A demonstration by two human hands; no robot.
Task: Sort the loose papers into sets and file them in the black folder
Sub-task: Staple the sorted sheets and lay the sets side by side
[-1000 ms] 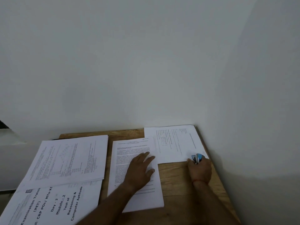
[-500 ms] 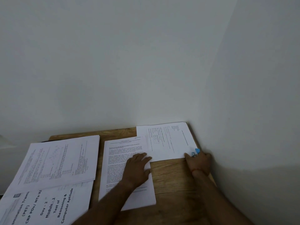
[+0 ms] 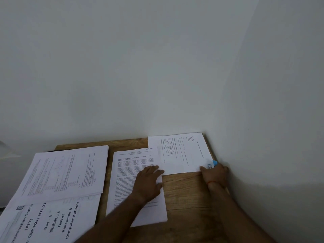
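Note:
My left hand [image 3: 149, 183] rests flat, fingers spread, on a printed text sheet [image 3: 129, 163] in the middle of the wooden table [image 3: 185, 190]. My right hand [image 3: 216, 174] grips a small blue stapler [image 3: 212, 164] at the near right corner of a sideways sheet with a table on it [image 3: 184, 153], which lies in the far right corner. A thick stack of printed papers [image 3: 66, 169] lies at the left, over a cover sheet with large bold lettering [image 3: 52, 221]. A dark edge [image 3: 50, 151] peeks out behind that stack; I cannot tell what it is.
White walls close the table in at the back and along the right side. Bare wood shows between the middle sheet and my right forearm.
My right hand with the stapler has slid a little towards the right wall, along the sheet's near edge. The left hand stays flat on the middle sheet. The view has shifted slightly.

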